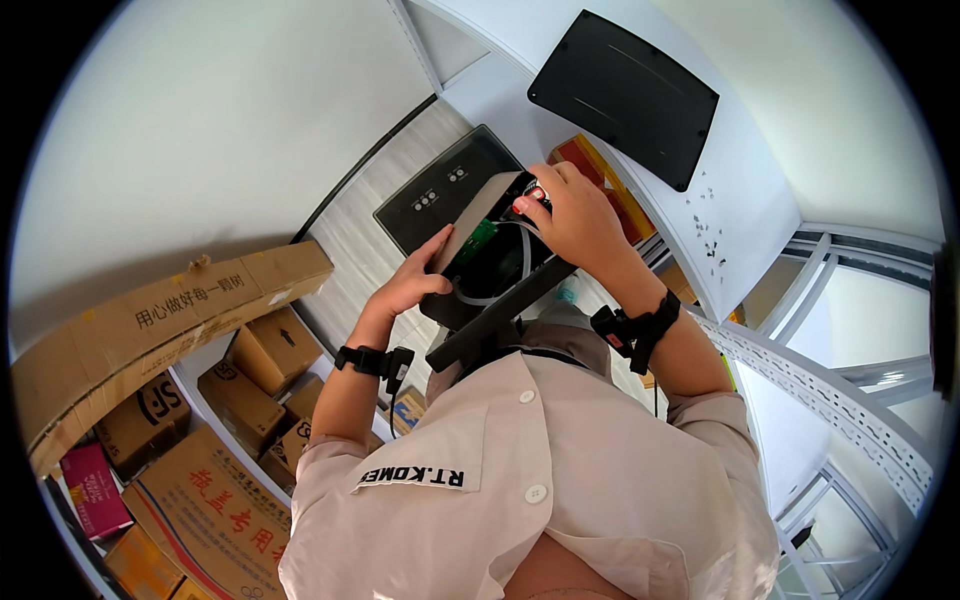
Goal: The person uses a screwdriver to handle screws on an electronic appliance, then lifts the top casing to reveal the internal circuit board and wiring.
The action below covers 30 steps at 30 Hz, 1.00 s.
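In front of my body is an opened black appliance housing [490, 275], tilted, with a green circuit board [480, 240] and a pale bent tube [527, 250] inside. A dark glossy panel [430, 195] with small round markings lies at its far left side. My left hand [402, 288] grips the housing's near-left wall, fingers along the greyish edge and thumb on the inner side. Over the far right corner, my right hand [578, 215] is closed, thumb against fingers, around a small red and dark piece [537, 194] mostly hidden by the fingers.
A flat black cover [630, 95] lies on the white shelf [755, 180], with several small screws [710, 235] scattered beside it. Below sits a red and yellow box [628, 205]. Cardboard boxes [215, 500] fill the left side, under a long carton [170, 330]. Perforated metal shelving [820, 385] stands right.
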Each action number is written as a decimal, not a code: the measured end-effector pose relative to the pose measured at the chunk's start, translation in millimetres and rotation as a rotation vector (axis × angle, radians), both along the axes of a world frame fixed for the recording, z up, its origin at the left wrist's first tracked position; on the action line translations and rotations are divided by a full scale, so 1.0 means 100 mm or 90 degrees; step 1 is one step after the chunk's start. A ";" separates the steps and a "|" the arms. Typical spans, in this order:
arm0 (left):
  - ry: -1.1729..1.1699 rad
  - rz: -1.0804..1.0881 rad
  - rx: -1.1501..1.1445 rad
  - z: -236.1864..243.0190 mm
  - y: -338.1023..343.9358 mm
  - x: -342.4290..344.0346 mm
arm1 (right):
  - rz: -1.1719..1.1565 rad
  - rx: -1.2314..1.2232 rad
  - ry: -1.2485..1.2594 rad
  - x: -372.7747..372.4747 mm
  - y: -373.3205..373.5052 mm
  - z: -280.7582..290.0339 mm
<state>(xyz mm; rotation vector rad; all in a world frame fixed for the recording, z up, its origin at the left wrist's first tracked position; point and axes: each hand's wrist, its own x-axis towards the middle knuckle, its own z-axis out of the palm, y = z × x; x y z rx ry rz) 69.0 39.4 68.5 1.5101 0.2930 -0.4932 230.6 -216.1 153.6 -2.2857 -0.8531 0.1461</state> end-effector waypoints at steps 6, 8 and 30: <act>-0.011 -0.003 0.006 0.00 0.00 0.03 | 0.138 0.131 0.025 0.06 0.00 0.00; -0.011 -0.009 0.006 -0.01 0.01 0.04 | 0.180 0.139 -0.012 0.03 -0.01 0.05; -0.018 -0.013 0.034 -0.01 0.03 0.07 | 0.024 -0.069 0.020 0.01 0.03 0.13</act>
